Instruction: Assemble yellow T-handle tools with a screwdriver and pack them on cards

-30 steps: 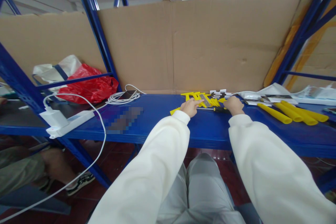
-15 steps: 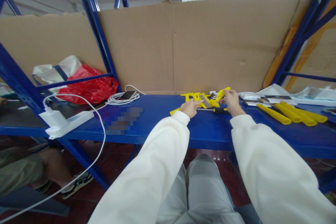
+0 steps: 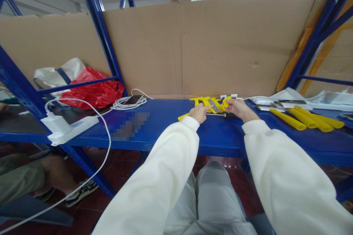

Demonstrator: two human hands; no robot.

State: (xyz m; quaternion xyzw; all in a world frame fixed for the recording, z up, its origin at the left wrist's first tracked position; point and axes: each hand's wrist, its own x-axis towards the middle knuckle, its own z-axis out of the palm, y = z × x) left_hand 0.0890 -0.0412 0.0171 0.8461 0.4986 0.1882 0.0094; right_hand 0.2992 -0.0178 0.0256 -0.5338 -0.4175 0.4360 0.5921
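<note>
Down comes my right hand. Half a second ago it held the yellow piece up in the air; now it is low again, fingers curled shut around that piece, which touches the yellow pile just off my fingertips. My left hand hasn't budged. Its index finger is stretched out with the tip pressing on the metal blade, the other fingers are folded in, and it grips nothing. The blade lies between my two sets of fingers, against the pile. A screwdriver lies on the blue shelf just under my right knuckles. Long yellow handles sit well out past my right wrist.
</note>
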